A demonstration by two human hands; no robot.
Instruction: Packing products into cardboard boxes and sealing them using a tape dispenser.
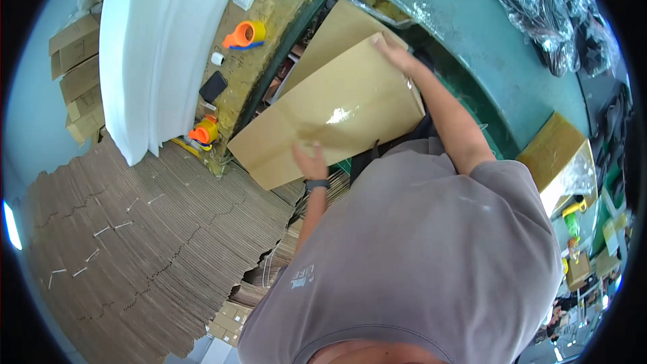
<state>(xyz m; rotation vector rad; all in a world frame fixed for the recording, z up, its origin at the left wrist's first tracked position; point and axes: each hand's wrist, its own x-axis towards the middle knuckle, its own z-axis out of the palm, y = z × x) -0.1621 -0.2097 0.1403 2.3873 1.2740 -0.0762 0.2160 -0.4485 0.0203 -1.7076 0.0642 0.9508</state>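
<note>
A brown cardboard box lies tilted across the space before my body, a shiny strip of clear tape on its face. Behind its upper edge stands another cardboard panel; whether it is a flap of the same box I cannot tell. My right hand grips the box at its upper right corner, the fingertips partly out of sight. Low on the box's face, my left hand, with a dark band at the wrist, has its fingers apart and slightly blurred. Whether it touches the cardboard is unclear.
Flattened cardboard is stacked at the left. White foam sheets stand beside a worn table holding orange-and-yellow tape dispensers and a dark phone. An open carton sits at the right; clear plastic bags lie beyond.
</note>
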